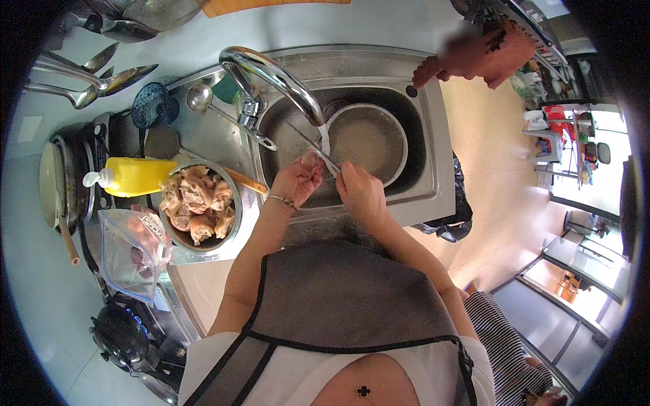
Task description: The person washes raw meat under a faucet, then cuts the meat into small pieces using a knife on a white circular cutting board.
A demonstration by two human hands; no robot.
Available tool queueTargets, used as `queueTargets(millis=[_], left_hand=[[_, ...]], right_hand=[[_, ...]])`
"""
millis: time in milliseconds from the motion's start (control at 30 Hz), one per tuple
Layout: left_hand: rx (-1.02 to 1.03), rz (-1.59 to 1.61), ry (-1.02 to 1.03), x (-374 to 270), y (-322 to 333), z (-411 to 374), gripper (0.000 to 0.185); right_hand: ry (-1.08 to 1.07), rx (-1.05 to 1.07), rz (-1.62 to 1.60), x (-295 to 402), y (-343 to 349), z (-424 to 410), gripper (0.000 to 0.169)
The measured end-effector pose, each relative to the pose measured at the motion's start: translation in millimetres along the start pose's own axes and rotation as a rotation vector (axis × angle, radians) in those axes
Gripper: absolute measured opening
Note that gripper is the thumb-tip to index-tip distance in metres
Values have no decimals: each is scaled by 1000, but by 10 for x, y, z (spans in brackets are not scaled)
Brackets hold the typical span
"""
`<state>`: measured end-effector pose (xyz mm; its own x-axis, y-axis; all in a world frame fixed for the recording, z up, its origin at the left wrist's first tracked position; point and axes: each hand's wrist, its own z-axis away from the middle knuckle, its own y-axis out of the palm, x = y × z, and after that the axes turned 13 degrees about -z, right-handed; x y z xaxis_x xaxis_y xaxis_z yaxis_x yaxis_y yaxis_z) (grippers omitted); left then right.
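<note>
Over the steel sink, my left hand holds a small piece of raw meat beneath the faucet, from which water runs. My right hand grips a knife, its blade pointing up and left, across the stream and against or just over the meat. A round metal basin with cloudy water stands in the sink, right of the faucet's spout. On the counter to the left, a metal bowl holds many pale meat pieces. The exact contact of blade and meat is partly hidden by my fingers.
A yellow pump bottle, a clear zip bag with meat, a ladle and a blue strainer lie left. Lower left is a lit stove with a dark pot. A black bag hangs right; a person in stripes is lower right.
</note>
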<state>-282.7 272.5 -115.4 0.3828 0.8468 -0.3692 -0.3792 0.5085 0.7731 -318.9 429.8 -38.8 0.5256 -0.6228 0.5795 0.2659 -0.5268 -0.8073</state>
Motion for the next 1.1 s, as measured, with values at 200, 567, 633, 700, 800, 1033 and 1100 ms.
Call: queueTargets(millis=[200,567,633,700,800,1033,1100], left_hand=[[21,182,-66,-48,50,9,21],[-67,-195,111,-73,81,-156,24],[-37,-93,89,-70,80,-177,27],[-4,-83,96,-49,86,-143,34],[-108,-147,213,44,172,-90,31],[-8,53,95,0,104,-73,19],[-68,4,76,-15,94,-88,20]], right_hand=[[-71,-24,-43,108,-69,4,10],[-93,46,-7,94,-98,51,18],[-90,48,-4,113,-94,64,16],[-79,64,42,129,-99,50,13],[-40,88,184,121,-86,-40,11],[-47,72,150,1,-82,-168,10],[-134,74,95,133,-129,-3,10]])
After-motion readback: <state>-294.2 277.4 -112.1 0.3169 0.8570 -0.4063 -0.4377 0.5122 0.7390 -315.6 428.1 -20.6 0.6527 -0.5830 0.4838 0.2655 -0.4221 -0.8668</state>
